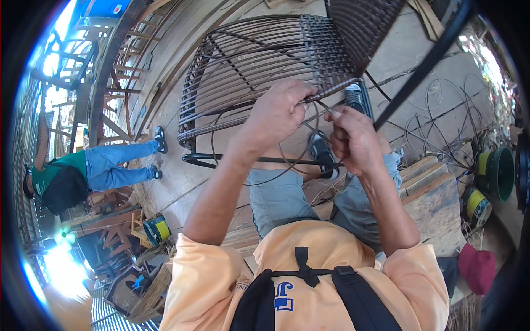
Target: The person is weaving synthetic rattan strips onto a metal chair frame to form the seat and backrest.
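In front of me stands a chair frame (248, 71) strung with dark brown rattan-like strands. A tightly woven band (331, 49) runs along one side of the seat, next to the woven back (367, 27). My left hand (279, 113) is closed at the seat's near wrapped edge, its fingertips pinching a thin brown weaving strand (316, 124). My right hand (356, 138) is closed a little to the right, with thumb and forefinger on the same strand close to the edge. Loops of the strand hang below both hands. The fingertips partly hide where it meets the weave.
Loose strands (436, 127) lie coiled on the floor at right. Beside them are wooden planks (425, 182), a green bucket (499, 174) and a maroon cap (476, 268). A black metal bar (425, 66) slants in at upper right. Another person (83, 174) stands at left.
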### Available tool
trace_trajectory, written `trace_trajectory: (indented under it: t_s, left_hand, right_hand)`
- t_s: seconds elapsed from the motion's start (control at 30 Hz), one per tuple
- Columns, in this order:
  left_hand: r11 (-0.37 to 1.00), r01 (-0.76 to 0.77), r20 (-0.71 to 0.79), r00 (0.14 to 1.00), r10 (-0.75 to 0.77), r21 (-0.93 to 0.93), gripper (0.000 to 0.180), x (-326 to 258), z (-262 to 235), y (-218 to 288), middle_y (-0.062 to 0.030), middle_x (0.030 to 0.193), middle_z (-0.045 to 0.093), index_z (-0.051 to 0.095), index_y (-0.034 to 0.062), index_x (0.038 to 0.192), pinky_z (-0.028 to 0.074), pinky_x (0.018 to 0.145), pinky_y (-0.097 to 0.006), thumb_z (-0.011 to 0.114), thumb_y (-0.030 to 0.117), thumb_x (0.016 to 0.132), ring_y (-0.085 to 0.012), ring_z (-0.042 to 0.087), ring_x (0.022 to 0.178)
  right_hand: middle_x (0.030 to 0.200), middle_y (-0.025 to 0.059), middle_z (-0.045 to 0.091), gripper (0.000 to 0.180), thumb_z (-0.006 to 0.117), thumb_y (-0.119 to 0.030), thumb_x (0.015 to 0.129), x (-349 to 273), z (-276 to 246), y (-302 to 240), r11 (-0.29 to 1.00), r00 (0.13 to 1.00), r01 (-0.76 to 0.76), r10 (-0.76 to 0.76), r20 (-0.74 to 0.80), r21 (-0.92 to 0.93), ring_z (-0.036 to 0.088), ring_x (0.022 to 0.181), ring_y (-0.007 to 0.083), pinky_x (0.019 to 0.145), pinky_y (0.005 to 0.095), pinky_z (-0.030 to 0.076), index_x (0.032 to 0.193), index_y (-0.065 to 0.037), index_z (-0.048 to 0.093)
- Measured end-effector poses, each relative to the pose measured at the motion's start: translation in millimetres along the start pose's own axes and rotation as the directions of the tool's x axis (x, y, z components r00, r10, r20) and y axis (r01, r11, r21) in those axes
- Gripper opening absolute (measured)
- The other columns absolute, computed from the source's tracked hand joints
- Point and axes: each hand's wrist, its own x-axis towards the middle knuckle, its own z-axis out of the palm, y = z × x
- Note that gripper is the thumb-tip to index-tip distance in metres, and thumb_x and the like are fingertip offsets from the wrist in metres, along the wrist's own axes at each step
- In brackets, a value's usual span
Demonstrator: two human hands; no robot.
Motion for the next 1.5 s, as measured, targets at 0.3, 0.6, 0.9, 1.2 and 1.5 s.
trace_trajectory:
  t_s: [0.3,0.6,0.9,1.2,1.5]
  left_hand:
    - [0.994,0.087,0.365,0.925,-0.105,0.067,0.021,18.1,-25.8,14.7,-0.0182,0.085,0.062,0.064,-0.0006,0.093,0.047,0.074,-0.038,0.052,0.013,0.082,-0.0341,0.059,0.083]
    - [0.950,0.305,0.613,0.738,-0.281,0.068,0.022,28.3,-26.0,15.8,-0.0207,0.074,0.060,0.062,-0.0030,0.086,0.045,0.066,-0.044,0.050,0.016,0.081,-0.0393,0.058,0.074]
    - [0.694,0.696,0.604,0.637,-0.480,-0.183,0.021,-3.2,-17.0,10.9,-0.0078,0.068,0.060,0.063,-0.0039,0.092,0.044,0.060,-0.028,0.056,0.014,0.084,-0.0098,0.052,0.062]
    - [0.887,0.432,0.575,0.772,-0.272,-0.161,0.027,-7.1,-20.3,9.6,-0.0179,0.074,0.062,0.057,-0.0019,0.099,0.047,0.063,-0.035,0.061,0.018,0.080,-0.0284,0.061,0.067]
    - [0.973,0.143,0.287,0.954,-0.087,-0.182,0.031,-17.8,-12.9,13.1,-0.0188,0.081,0.063,0.061,0.0062,0.094,0.047,0.070,-0.047,0.039,0.028,0.089,-0.0382,0.059,0.079]
  right_hand:
    - [0.049,-0.0056,0.030,0.014,0.051,-0.017,0.088,-22.4,-21.5,-15.3,0.997,0.997,-0.074,0.073,-0.041,-0.020,0.026,0.036,0.0049,0.034,0.0210,0.018,0.084,-0.003,0.053]
    - [0.053,-0.0051,0.036,0.012,0.052,-0.012,0.088,-26.3,-17.9,-2.8,0.991,0.991,-0.124,0.122,-0.048,-0.045,0.027,0.038,0.0034,0.035,0.0197,0.019,0.086,0.000,0.054]
    - [0.053,-0.0051,0.035,0.013,0.051,-0.012,0.088,-28.3,-20.3,13.1,0.983,0.985,-0.170,0.169,-0.027,-0.063,0.026,0.038,0.0036,0.036,0.0197,0.019,0.085,0.000,0.054]
    - [0.053,-0.0063,0.027,0.026,0.046,-0.020,0.091,-42.6,17.0,-11.9,0.985,0.978,-0.169,0.164,-0.132,-0.026,0.023,0.041,0.0044,0.039,0.0205,0.020,0.097,0.005,0.051]
    - [0.052,0.0003,0.040,0.051,0.045,-0.027,0.093,-91.2,86.9,-40.5,0.981,0.955,0.187,-0.168,0.246,-0.054,0.042,0.043,0.0092,0.042,0.0243,0.037,0.122,0.015,0.039]
